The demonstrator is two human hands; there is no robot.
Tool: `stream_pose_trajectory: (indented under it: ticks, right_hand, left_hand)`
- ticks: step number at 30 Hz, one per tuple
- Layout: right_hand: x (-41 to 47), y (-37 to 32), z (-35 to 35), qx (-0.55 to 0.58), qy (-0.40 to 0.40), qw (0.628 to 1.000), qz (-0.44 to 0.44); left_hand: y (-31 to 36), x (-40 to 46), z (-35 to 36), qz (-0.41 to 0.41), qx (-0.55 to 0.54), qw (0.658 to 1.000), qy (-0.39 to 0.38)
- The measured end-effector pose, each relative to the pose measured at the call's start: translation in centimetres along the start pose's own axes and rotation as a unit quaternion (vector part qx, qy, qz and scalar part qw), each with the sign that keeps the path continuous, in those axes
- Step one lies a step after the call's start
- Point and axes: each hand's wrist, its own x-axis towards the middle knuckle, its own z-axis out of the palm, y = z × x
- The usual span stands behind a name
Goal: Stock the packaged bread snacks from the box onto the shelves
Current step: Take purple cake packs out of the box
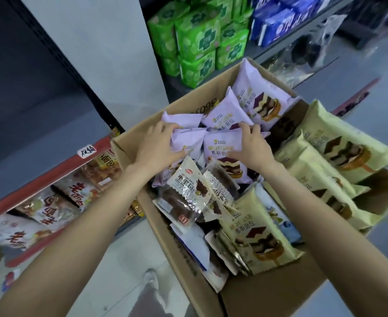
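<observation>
We have both hands down in the open cardboard box [268, 291], which sits on the floor in the middle of the aisle. Our left hand [158, 145] grips one lilac bread pack [188, 138] from its left side, and our right hand [250, 145] grips a second lilac pack [220, 154] just beside it. We count at least four lilac packs, four pale yellow packs [339, 145] along the right side, and two clear chocolate bread packs [184, 195] near the middle; others below are hidden. On the left, a low shelf with a red edge [58, 170] holds about four orange-printed bread packs [51, 207]. On the far shelf stand green packets [197, 42] and blue ones [277, 26]. The floor [124, 266] is pale grey.
</observation>
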Motion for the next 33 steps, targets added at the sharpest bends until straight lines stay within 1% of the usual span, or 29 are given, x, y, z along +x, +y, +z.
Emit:
stream_pose_trajectory:
  ticks: [4,6,9,11,14,16,19,21,23,25,26,28,30,31,32,33]
  right_hand:
    - [0.5,-0.3,1.7,0.093,0.033,0.995,-0.003]
    - [0.5,-0.4,2.3,0.155,0.051,0.987,-0.005]
    - [0.3,-0.3,3.2,0.211,0.093,0.973,0.006]
    - [0.2,0.2,3.5,0.237,0.085,0.968,0.020]
    - [-0.1,0.8,3.7,0.205,0.044,0.976,0.053]
    - [-0.5,0.9,3.9,0.201,0.027,0.978,0.037]
    - [-1.1,0.5,3.6,0.227,0.029,0.973,0.014]
    - [-1.4,-0.1,2.3,0.251,0.075,0.965,-0.001]
    - [-1.9,-0.7,0.2,0.306,0.132,0.943,-0.018]
    - [-2.5,-1.3,-2.5,0.372,0.181,0.910,-0.027]
    - [-2.9,-1.7,-3.9,0.404,0.196,0.893,-0.035]
    - [-3.6,-2.7,-6.3,0.476,0.202,0.855,-0.039]
    - [-3.9,-3.4,-7.7,0.553,0.177,0.813,-0.031]
    - [-4.1,-3.7,-8.0,0.580,0.155,0.799,-0.030]
    - [-4.3,-4.2,-8.3,0.595,0.132,0.792,-0.031]
    - [-4.6,-4.7,-8.4,0.598,0.113,0.793,-0.033]
  left_hand:
    - [0.6,0.6,0.2,-0.028,0.044,0.999,-0.008]
    - [1.2,1.1,0.3,-0.029,0.072,0.997,-0.019]
    - [1.9,1.2,0.7,-0.026,0.112,0.993,-0.030]
    - [2.0,1.2,1.0,-0.022,0.143,0.989,-0.042]
    - [1.8,1.6,0.8,-0.009,0.158,0.987,-0.037]
    - [1.3,1.5,-0.1,-0.002,0.131,0.991,-0.006]
    - [-0.3,0.7,-1.6,0.002,0.035,0.996,0.082]
    - [-1.4,-0.2,-2.3,-0.022,-0.033,0.993,0.113]
    - [-2.0,-1.0,-2.7,-0.066,-0.094,0.985,0.129]
    - [-2.4,-1.6,-3.2,-0.121,-0.182,0.962,0.166]
    - [-2.4,-1.8,-3.5,-0.147,-0.249,0.938,0.190]
    - [-2.3,-2.3,-4.5,-0.186,-0.402,0.867,0.229]
    - [-2.3,-2.9,-5.4,-0.204,-0.524,0.791,0.240]
    - [-2.5,-3.3,-5.8,-0.212,-0.561,0.765,0.234]
    - [-2.7,-3.7,-6.1,-0.216,-0.585,0.749,0.224]
    - [-2.9,-4.3,-6.4,-0.216,-0.600,0.740,0.213]
